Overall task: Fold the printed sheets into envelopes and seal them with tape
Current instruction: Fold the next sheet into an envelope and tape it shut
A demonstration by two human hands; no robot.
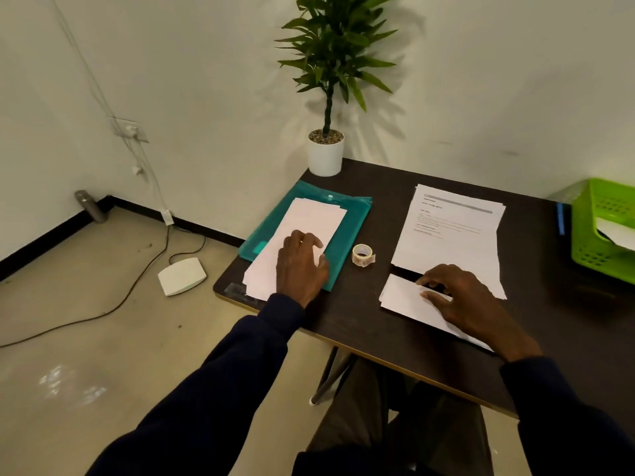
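Observation:
A stack of white envelopes [309, 221] lies on a teal plastic folder [357, 214] at the table's left end. My left hand [300, 266] rests on the near half of that stack with its fingers spread and slightly bent. A pile of printed sheets [450, 231] lies to the right. In front of it lies a folded white sheet [403, 300], and my right hand [464, 300] presses on it with fingertips down. A roll of clear tape [362, 254] stands between the two piles.
The dark table [364, 321] has its left corner near my left wrist. A potted plant [326, 152] stands at the back corner. A green basket [601, 231] holding paper sits at the far right. On the floor lie a white device [181, 275] and cables.

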